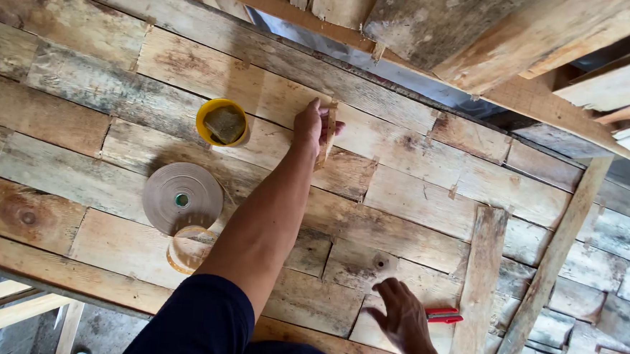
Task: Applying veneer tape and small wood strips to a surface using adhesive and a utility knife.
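Right hand (399, 311) open beside red pliers (443, 315); left hand (309, 126) gripping wood strip (326, 136).

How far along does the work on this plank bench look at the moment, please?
Laid out: a wide roll of brown tape, a yellow bowl holding a sponge-like pad, and a narrow plank. In hand: the left hand holds a small strip of wood on edge, while the right hand rests by red-handled pliers. Left: nothing visibly taped or joined yet.
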